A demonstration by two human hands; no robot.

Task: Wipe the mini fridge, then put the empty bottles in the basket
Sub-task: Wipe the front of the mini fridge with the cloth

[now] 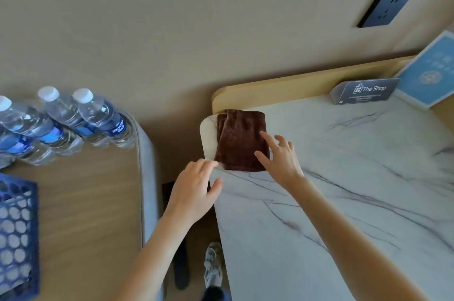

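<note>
A folded brown cloth (pixel 242 139) was laid at the far left corner of the marble-topped counter (pixel 344 177). The right hand (pixel 280 159) was spread open, fingertips touching its right edge; the left hand (pixel 194 190) was held open at its near left corner. Water bottles (pixel 73 118) were stood on the wooden table (pixel 86 202) at left, far of the blue basket (pixel 17 234)

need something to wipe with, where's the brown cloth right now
In the head view the folded brown cloth lies on the far left corner of the white marble-patterned countertop, just beyond both hands.
</note>
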